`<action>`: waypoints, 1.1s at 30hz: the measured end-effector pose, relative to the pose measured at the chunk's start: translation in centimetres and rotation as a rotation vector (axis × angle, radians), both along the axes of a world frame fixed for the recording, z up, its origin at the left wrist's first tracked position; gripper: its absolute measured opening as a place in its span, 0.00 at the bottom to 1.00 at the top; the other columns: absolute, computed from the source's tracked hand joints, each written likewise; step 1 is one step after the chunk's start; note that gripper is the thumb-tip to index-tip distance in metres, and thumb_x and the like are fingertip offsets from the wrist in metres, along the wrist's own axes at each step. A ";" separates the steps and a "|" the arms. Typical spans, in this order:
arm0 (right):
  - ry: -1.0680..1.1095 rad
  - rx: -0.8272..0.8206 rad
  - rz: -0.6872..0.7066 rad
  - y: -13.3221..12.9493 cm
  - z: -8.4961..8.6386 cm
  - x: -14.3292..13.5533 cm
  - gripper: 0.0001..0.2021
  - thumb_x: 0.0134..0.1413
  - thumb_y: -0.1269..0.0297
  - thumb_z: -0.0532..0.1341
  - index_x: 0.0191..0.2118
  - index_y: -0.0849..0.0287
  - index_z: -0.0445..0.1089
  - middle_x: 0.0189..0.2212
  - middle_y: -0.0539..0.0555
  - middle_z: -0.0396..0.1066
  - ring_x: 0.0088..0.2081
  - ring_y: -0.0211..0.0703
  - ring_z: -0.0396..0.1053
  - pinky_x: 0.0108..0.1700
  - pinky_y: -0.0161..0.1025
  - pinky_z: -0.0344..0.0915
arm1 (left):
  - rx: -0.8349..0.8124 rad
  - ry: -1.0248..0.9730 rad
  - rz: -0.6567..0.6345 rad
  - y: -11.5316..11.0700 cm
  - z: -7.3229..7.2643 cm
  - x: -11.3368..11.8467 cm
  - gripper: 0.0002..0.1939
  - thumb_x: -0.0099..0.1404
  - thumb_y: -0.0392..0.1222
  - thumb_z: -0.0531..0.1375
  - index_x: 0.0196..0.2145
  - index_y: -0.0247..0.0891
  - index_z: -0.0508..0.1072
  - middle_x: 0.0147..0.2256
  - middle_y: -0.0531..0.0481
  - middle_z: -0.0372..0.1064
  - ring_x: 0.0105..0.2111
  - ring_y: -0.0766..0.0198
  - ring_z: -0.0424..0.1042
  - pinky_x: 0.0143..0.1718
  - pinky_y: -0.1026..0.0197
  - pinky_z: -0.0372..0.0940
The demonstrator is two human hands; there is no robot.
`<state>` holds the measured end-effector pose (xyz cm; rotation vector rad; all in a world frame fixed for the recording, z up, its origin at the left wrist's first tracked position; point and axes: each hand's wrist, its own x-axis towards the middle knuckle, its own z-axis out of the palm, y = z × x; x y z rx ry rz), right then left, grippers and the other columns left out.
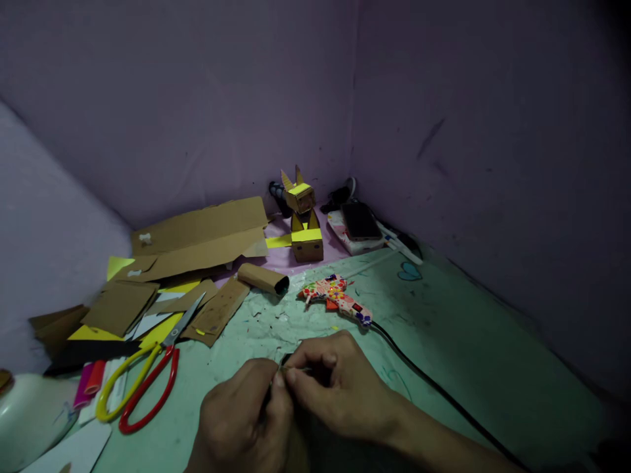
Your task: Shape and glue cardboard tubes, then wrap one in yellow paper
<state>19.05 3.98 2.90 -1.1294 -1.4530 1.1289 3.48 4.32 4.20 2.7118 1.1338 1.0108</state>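
Observation:
At the front of the table my left hand [246,410] and my right hand [340,387] meet, both closed in a pinch. Between their fingertips is a small piece with a dark edge [284,359]; the fingers hide most of it, and I cannot make out its kind. Beyond my right hand lies a flower-patterned glue gun [335,295] with a clear glue stick in its back and a black cord [419,364] running to the lower right. A cardboard tube [261,278] rests farther back.
Scissors [170,338] with yellow and red handles lie at left, against cardboard scraps [121,305] and yellow paper. Folded cardboard [202,226] leans at the back wall. Two small cardboard animal heads [307,246] stand near the corner, beside a phone [361,221]. A white rounded object [34,407] is lower left.

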 end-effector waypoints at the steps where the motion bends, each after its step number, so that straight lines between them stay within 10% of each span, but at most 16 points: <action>1: 0.002 -0.015 -0.001 0.0 0.0 0.0 0.09 0.44 0.71 0.57 0.22 0.62 0.75 0.16 0.49 0.69 0.19 0.35 0.63 0.22 0.31 0.58 | -0.034 -0.031 0.009 -0.1 0.0 0.1 0.12 0.64 0.30 0.51 0.26 0.40 0.67 0.19 0.56 0.65 0.17 0.69 0.67 0.20 0.67 0.59; 11: 0.307 -0.304 0.179 0.9 0.6 1.3 0.05 0.39 0.64 0.58 0.22 0.60 0.68 0.14 0.44 0.60 0.19 0.32 0.56 0.22 0.31 0.54 | -0.737 -0.536 0.012 1.6 -0.5 -0.5 0.08 0.58 0.44 0.62 0.36 0.41 0.74 0.41 0.46 0.73 0.41 0.56 0.72 0.39 0.63 0.66; 18: 0.356 -0.339 0.133 1.9 -1.7 0.8 0.08 0.36 0.65 0.64 0.24 0.59 0.65 0.14 0.42 0.61 0.15 0.30 0.56 0.19 0.30 0.52 | -1.149 -0.520 -0.031 2.3 -0.6 0.2 0.13 0.52 0.49 0.64 0.23 0.35 0.73 0.21 0.52 0.65 0.24 0.63 0.61 0.26 0.63 0.55; 33: 0.225 -0.165 -0.147 1.5 -1.1 1.4 0.12 0.41 0.56 0.67 0.26 0.59 0.70 0.16 0.45 0.62 0.18 0.34 0.57 0.22 0.33 0.54 | -0.656 -1.370 0.520 5.4 -2.9 -1.9 0.16 0.42 0.49 0.66 0.22 0.39 0.64 0.20 0.60 0.58 0.23 0.69 0.55 0.26 0.67 0.54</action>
